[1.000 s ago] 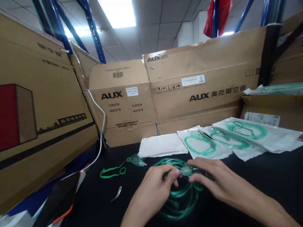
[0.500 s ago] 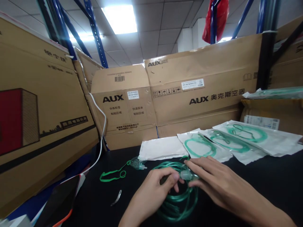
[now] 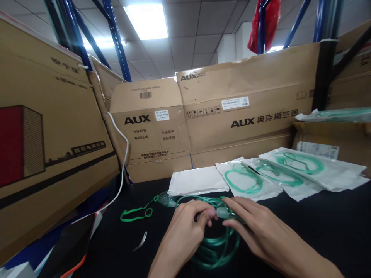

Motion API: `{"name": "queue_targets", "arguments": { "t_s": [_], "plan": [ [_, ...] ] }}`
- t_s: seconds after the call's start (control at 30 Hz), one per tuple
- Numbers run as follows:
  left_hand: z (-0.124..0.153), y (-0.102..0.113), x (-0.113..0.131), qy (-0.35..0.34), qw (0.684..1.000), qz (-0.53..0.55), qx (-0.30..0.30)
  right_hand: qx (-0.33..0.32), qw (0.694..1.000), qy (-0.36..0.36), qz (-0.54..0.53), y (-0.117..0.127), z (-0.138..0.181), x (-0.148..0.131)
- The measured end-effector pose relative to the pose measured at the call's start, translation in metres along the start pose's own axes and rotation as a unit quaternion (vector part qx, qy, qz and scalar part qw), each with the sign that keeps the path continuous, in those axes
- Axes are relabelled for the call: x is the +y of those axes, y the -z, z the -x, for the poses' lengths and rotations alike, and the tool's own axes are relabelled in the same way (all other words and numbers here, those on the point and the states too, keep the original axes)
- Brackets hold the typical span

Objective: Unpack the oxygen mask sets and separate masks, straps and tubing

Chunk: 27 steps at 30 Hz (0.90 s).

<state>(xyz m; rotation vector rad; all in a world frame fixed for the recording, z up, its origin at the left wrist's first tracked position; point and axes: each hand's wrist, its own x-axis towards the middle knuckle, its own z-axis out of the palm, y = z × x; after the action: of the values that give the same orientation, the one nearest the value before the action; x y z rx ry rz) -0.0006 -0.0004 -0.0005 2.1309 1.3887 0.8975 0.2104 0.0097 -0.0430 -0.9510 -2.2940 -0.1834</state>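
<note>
Over a coil of green tubing [image 3: 216, 247] on the black worktop [image 3: 319, 222], the left hand [image 3: 185, 229] pinches the tubing between thumb and fingertips, and the right hand [image 3: 256, 231] closes its fingertips on the clear connector [image 3: 222, 212]. The work seems to be at that joint, which calls for a steady, aligned grip; sealed bags [image 3: 249, 181] lie at 1 o'clock.

coiled green tubing [image 3: 216, 247] on black table.
</note>
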Motion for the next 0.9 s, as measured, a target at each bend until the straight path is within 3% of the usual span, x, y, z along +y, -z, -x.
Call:
{"name": "queue_targets", "arguments": {
  "t_s": [0.27, 0.57, 0.9],
  "plan": [
    [0.0006, -0.0022, 0.0022, -0.020, 0.999, -0.039, 0.016, 0.035, 0.999, -0.014, -0.012, 0.0022, -0.0001, -0.0030],
    [-0.0004, -0.0036, 0.0030, -0.033, 0.998, -0.051, 0.017, -0.009, 0.992, -0.080, -0.097, 0.0076, -0.0018, -0.0056],
    [-0.0021, -0.0054, 0.0027, -0.045, 0.997, -0.068, 0.017, -0.064, 0.960, -0.212, -0.172, 0.0064, 0.0025, -0.0026]
  ]
}}
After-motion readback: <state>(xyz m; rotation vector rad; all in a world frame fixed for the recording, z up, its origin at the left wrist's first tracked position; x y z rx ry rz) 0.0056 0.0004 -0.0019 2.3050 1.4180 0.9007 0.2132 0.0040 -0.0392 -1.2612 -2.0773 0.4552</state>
